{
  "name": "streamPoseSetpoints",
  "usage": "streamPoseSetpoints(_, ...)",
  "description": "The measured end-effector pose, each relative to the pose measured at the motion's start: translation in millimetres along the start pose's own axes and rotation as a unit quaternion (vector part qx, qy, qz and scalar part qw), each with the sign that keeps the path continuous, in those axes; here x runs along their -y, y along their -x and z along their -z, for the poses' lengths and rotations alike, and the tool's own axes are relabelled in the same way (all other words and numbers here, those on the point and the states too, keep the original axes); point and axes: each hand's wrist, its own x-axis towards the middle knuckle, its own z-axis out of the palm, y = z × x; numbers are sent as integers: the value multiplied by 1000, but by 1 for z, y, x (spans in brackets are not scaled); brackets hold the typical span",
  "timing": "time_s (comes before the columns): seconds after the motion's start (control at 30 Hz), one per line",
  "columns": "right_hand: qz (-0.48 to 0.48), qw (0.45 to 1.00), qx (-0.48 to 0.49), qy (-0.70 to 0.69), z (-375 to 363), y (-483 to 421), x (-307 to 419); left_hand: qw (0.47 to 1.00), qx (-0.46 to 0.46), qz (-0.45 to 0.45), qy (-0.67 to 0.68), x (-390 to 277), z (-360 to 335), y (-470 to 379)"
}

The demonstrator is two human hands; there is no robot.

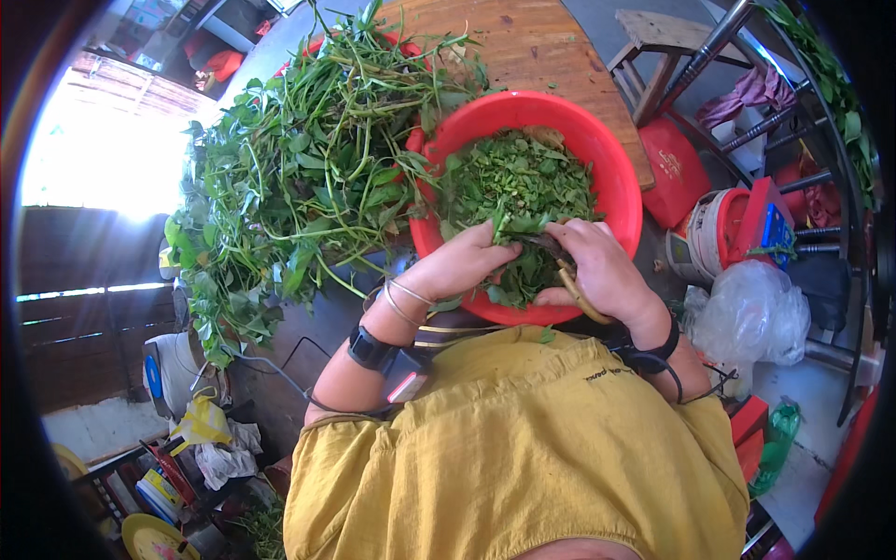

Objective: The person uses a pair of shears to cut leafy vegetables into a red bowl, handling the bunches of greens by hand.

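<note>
A red plastic basin [609, 147] holds cut green leaves and stems [532, 171] right before me. Over its near part, my left hand [472, 259] grips a small bunch of green stems [501, 227], cut ends upward. My right hand [598, 262] is closed on a pair of scissors [577, 290] with yellowish handles; their dark blades point left and touch or nearly touch the bunch. More leaves lie under both hands. To the left, a large heap of leafy vines [329, 161] rests against the basin's side and partly hides another red container [413, 49].
A wooden table [518, 42] extends beyond the basin. At the right are a wooden stool [672, 35], a bucket [700, 238], a clear plastic bag [752, 315] and a green bottle [775, 444]. A crowded rack [133, 483] stands at the lower left.
</note>
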Motion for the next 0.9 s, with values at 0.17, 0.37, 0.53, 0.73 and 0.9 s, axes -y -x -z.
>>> streamPoseSetpoints(0.17,23,998,-1,52,2,-3,0,994,30,76,-72,-13,5,3)
streamPoseSetpoints(0.37,15,999,-13,38,4,-3,-7,1000,5,-8,-7,1,6,-1)
streamPoseSetpoints(0.53,23,999,-10,44,7,-5,-8,999,28,-28,33,8,10,-5)
streamPoseSetpoints(0.73,31,998,-6,53,-1,-8,-5,999,30,13,9,14,7,-9)
streamPoseSetpoints(0.9,30,999,-20,36,-11,-5,-12,998,69,-9,6,30,13,-17)
